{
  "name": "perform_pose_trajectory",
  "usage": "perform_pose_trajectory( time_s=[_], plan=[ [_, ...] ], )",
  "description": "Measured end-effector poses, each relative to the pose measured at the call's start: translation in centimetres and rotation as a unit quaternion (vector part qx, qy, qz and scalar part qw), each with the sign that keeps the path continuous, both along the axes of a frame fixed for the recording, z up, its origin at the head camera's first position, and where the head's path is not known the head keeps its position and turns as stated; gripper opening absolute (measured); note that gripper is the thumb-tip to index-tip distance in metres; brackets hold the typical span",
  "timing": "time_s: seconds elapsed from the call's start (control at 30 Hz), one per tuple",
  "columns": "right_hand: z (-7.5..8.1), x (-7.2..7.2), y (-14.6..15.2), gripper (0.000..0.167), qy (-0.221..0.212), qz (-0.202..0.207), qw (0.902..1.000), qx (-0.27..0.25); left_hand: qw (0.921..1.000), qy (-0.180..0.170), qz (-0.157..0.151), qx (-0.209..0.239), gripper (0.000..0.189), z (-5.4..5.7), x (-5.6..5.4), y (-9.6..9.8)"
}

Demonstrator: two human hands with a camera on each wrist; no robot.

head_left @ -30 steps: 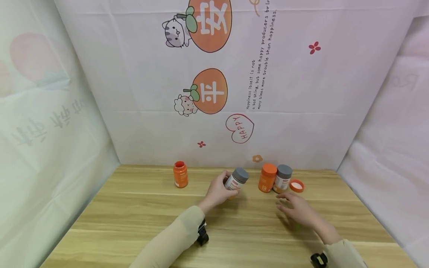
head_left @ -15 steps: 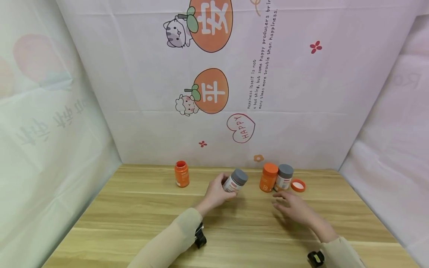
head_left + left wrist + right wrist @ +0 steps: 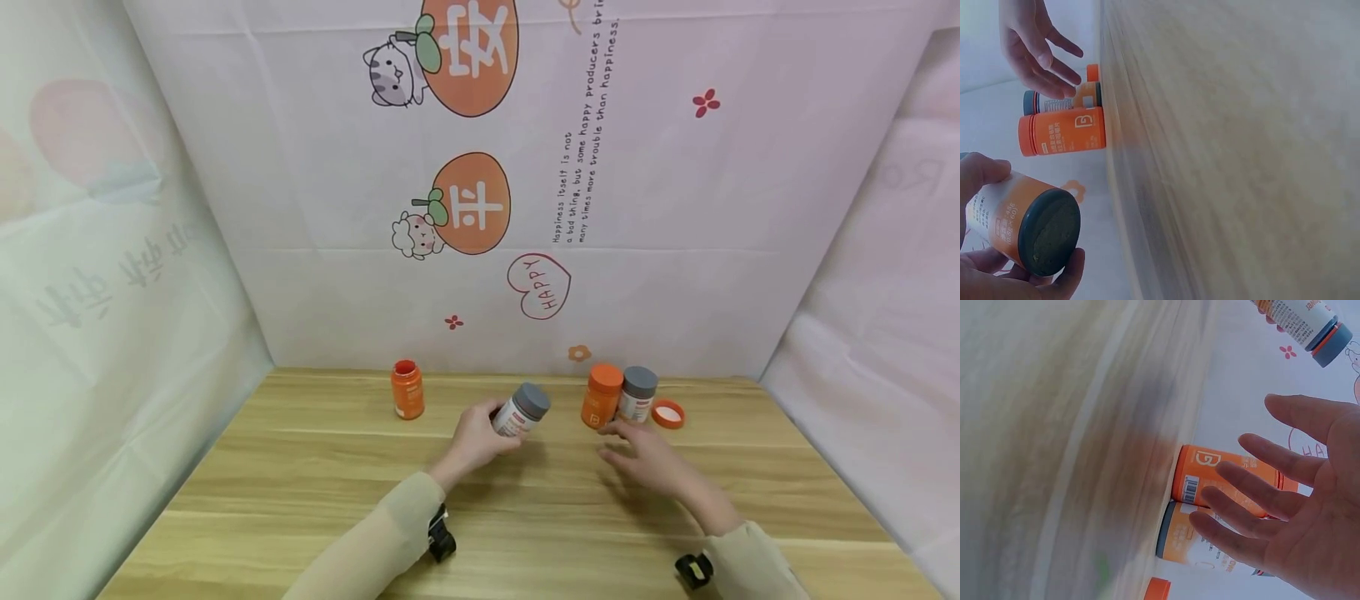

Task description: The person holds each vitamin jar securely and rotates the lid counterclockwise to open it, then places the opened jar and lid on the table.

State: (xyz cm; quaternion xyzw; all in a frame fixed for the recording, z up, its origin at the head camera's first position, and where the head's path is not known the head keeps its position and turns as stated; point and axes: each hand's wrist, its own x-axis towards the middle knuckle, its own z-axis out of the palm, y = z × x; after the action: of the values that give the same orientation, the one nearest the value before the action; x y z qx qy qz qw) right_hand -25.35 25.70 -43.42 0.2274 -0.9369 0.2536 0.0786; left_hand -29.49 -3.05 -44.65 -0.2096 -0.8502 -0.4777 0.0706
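Ops: Left side status?
Me: My left grip (image 3: pixel 474 437) has fingers and thumb wrapped round the grey-capped jar (image 3: pixel 519 413). It's tilted, top leaning to my right, base lifted clear of the counter (image 3: pixel 540 525).
Ops: And the right?
Me: My right grip (image 3: pixel 651 458) has nothing in it. Fingers spread apart, slightly bent, just in front of an orange jar (image 3: pixel 602 397) and a second jar (image 3: pixel 637 392), also grey on top. Fingertips overlap both in the right wrist view, so I can't say whether I'm touching either.
Ops: How do those two stand?
Me: Upright, side by side, lids on. A loose orange cap (image 3: pixel 668 413) lies just right of them, white inside facing up.
Ops: Anything left of you?
Me: One uncapped orange bottle (image 3: pixel 408 392), upright near the back, well apart from the pair. What I'm holding sits between.
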Motion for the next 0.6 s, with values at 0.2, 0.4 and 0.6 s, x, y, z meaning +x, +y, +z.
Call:
perform_pose_trajectory(
  time_s=[0.2, 0.4, 0.6],
  plan=[
    [0.3, -0.1, -0.7, 0.035, -0.025, -0.004, 0.9996, -0.008, 0.9999, -0.014, 0.001, -0.006, 0.046, 0.0, 0.2, -0.5],
    [0.4, -0.2, -1.2, 0.039, -0.031, -0.005, 0.9995, -0.008, 0.9998, -0.016, 0.001, -0.008, 0.048, -0.2, 0.4, -0.7],
    [0.6, -0.2, -1.8, 0.034, -0.004, 0.0, 1.0, -0.008, 0.9998, -0.012, 0.005, -0.012, 0.049, 0.0, 0.8, -0.8]
  ],
)
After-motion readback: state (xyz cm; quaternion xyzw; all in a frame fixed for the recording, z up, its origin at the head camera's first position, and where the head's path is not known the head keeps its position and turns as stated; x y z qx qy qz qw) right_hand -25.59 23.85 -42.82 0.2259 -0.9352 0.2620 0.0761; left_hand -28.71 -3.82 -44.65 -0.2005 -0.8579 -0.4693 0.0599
